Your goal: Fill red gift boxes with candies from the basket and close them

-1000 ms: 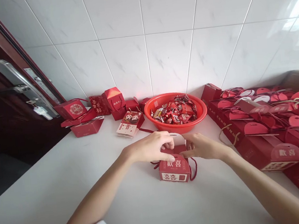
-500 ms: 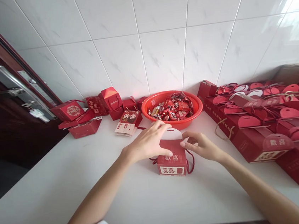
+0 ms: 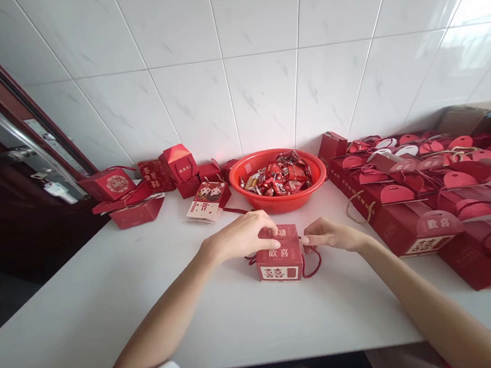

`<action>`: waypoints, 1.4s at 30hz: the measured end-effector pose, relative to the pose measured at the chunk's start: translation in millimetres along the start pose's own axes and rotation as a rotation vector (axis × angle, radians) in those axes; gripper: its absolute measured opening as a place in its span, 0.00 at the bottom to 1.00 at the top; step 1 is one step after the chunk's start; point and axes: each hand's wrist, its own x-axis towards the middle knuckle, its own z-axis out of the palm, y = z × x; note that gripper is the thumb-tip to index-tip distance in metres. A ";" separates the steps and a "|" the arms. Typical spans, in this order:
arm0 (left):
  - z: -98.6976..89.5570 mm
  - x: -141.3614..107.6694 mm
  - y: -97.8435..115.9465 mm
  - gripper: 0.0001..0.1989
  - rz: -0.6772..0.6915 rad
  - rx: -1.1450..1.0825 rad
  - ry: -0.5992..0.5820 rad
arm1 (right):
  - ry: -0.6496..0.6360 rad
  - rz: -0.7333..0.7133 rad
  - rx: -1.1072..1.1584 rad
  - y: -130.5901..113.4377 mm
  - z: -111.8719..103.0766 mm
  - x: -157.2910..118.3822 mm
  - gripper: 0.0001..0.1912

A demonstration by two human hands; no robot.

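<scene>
A small red gift box (image 3: 278,255) with white double-happiness print stands on the white table, its top flap folded down. Over its top lies my left hand (image 3: 251,234), fingers curled and thumb pressed on the lid. At the box's right edge my right hand (image 3: 327,235) is closed, thumb and bent fingers meeting the side wall by the cord hole. Part of what its fingertips pinch is hidden. A dark red cord handle (image 3: 318,269) loops down beside the box on the right, and a bit of cord shows at its left.
A red plastic basket (image 3: 269,204) of wrapped candies stands behind the box. Several gift boxes (image 3: 138,211) and an open panda-print box (image 3: 211,194) are at the left. Rows of red boxes (image 3: 420,221) fill the right. A door handle (image 3: 27,151) is far left.
The box's raised top flap, its pale inside showing before, is now folded down over the top. My left hand's fingers have curled in over it. My right hand has drawn down along the right side.
</scene>
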 end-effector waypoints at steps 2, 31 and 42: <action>1.5 -0.9 2.6 0.11 -0.028 -0.003 -0.007 | -0.028 -0.020 0.134 -3.5 -3.6 -2.9 0.25; -23.3 -6.4 1.0 0.16 0.276 -0.941 0.318 | 0.309 -0.234 0.095 -20.5 9.1 -0.3 0.18; -10.6 -6.9 11.9 0.35 0.327 -0.817 0.188 | 0.361 -0.330 -0.088 -92.6 20.4 1.8 0.21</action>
